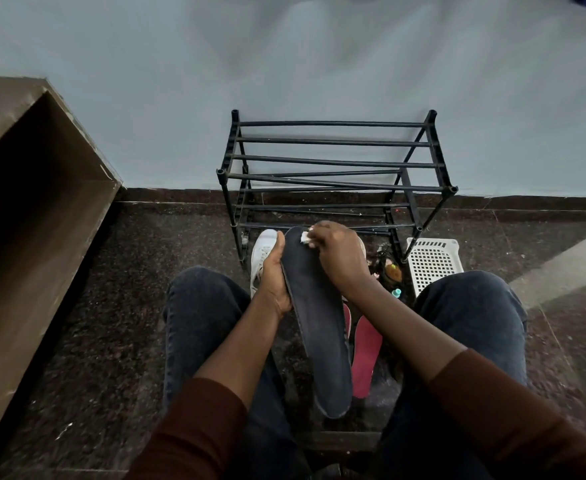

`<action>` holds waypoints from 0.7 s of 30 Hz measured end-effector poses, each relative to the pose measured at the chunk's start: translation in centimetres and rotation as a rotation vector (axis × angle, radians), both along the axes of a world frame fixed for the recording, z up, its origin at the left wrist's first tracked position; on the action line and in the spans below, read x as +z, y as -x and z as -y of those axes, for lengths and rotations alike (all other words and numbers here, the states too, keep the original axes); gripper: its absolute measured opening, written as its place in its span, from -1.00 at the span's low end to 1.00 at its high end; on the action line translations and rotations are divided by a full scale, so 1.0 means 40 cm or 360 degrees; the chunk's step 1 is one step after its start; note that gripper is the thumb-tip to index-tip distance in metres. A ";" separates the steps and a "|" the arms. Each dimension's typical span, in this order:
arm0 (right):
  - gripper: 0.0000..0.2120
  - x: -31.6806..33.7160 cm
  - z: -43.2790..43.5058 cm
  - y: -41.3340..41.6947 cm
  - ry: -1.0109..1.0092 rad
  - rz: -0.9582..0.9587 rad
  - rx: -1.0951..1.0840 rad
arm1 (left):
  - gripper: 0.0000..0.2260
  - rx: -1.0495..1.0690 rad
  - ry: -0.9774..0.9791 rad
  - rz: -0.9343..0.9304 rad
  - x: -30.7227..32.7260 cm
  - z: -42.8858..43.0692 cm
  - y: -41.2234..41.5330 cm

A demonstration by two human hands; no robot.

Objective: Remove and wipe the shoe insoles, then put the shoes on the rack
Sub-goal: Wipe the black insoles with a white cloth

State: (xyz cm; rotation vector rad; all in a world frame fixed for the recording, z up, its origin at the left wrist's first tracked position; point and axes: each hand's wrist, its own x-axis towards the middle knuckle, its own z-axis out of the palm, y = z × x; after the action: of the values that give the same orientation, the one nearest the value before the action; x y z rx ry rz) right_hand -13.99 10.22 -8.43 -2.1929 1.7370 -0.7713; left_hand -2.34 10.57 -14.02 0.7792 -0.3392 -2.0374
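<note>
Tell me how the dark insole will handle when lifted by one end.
The dark insole looks thin, so probably light and bendy. The left hand grips one edge without visible sag, suggesting some stiffness. Its matte surface likely isn't slippery.

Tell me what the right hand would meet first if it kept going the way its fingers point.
The right hand, pinching a white wipe on the dark insole, points toward the upper left. It would probably reach the white shoe first, though depth is unclear.

Dark grey insole (pixel 319 327), white shoe (pixel 262 254), pinkish-red insoles (pixel 366 355), black rack (pixel 333 174), white perforated basket (pixel 432 261), speckled, seemingly brown floor (pixel 111 341).
</note>
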 end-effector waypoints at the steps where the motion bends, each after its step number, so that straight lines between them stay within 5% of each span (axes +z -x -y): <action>1: -0.88 -0.009 0.004 -0.008 -0.0045 -0.0051 0.0079 | -0.39 -0.0026 0.0000 -0.0014 -0.001 -0.003 -0.002; 11: -0.75 -0.054 -0.090 0.011 -0.0259 -0.0340 0.0162 | -0.39 0.0041 0.0054 -0.0057 -0.017 0.005 0.010; 21: -0.86 -0.049 -0.075 0.008 -0.0254 -0.0035 0.0135 | -0.23 -0.0028 -0.0036 -0.0032 -0.030 0.008 0.018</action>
State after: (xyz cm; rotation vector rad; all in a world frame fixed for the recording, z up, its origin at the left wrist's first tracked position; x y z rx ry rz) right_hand -14.31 13.22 -10.38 -2.1596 1.6427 -0.5704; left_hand -3.05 10.25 -15.21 0.7715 -0.3128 -2.0677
